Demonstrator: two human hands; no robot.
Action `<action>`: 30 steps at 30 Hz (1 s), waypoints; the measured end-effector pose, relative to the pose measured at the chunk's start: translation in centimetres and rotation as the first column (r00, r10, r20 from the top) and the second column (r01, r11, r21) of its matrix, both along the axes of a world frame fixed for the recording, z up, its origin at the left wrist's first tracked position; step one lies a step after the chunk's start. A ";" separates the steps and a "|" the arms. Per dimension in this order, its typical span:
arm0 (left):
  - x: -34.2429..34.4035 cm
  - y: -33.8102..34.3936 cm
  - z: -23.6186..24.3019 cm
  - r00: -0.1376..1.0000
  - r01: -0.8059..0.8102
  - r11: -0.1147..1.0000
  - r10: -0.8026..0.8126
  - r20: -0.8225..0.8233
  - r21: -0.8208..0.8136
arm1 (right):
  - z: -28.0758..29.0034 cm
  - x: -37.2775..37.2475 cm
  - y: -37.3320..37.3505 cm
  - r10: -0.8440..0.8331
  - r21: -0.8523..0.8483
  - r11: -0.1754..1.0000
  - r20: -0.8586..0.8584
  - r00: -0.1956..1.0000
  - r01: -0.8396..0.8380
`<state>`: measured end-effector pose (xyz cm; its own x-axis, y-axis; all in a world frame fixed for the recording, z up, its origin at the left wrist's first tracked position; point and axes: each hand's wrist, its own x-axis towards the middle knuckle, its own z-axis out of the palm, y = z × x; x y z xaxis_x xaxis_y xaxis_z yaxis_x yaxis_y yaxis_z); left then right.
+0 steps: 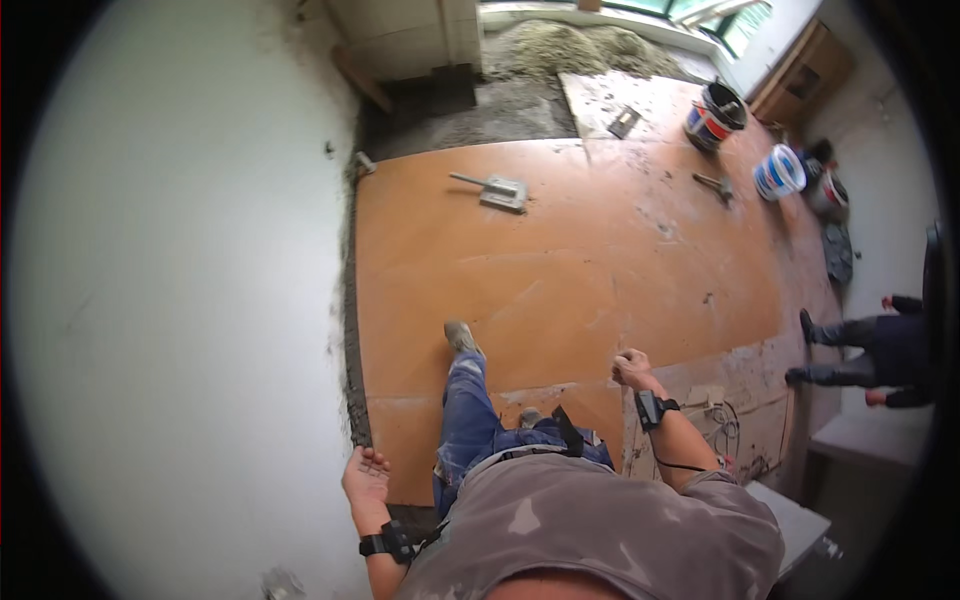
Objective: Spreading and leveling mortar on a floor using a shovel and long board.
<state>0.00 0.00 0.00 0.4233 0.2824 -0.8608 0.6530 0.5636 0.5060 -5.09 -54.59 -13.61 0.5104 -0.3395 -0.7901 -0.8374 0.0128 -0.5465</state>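
The left hand (367, 475) hangs low at the person's side, forearm rising from the lower edge of the view, palm turned up; its fingers are loosely bent and released, with nothing in the palm. It is close beside the white wall (200, 300) and the dark strip (353, 380) along the left edge of the orange floor covering (480, 250). The right hand (632, 368) is held out in front of the body with the elbow bent, fingers curled in and thumb near them; whether something small is pinched there I cannot tell. A dark band with a device (655, 408) sits on the right wrist, a similar one (390, 542) on the left.

The person's left foot (461, 337) stands on the covering. A cable (727, 425) lies in loops right of the right hand. Farther out, a flat trowel (503, 193) rests near the covering's far edge, with a hammer (714, 184) toward its far right corner. Beyond are a black bucket (712, 118) with red, white and blue patches and a white bucket (778, 172) with blue print, its lettering too small to read. Another person (880, 350) stands past the right edge.
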 end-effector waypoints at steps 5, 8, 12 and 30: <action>17.3 -4.2 -3.2 0.997 -0.040 0.999 0.042 0.060 -0.021 | 0.5 5.2 -1.4 -0.014 -0.169 0.985 0.168 0.986 0.043; 33.1 -9.6 -7.2 0.973 0.180 0.959 -0.139 0.186 -0.221 | 1.5 11.7 -4.2 -0.131 -0.164 0.976 0.079 0.988 0.142; 45.8 -18.8 -1.0 0.896 0.402 0.900 -0.348 0.277 -0.168 | 5.3 13.4 -6.1 -0.302 -0.264 0.918 0.023 0.953 0.297; 66.7 -35.5 -6.7 0.949 0.314 0.898 -0.288 0.129 -0.308 | 1.3 34.3 -23.0 -0.603 -0.027 0.793 -0.183 0.777 0.609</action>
<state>66.66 -35.47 -6.69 0.5135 -0.1546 -0.8440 0.7830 0.4867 0.3873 29.19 -77.56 -12.27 0.0619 -0.5053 -0.8607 -0.7309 0.5643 -0.3839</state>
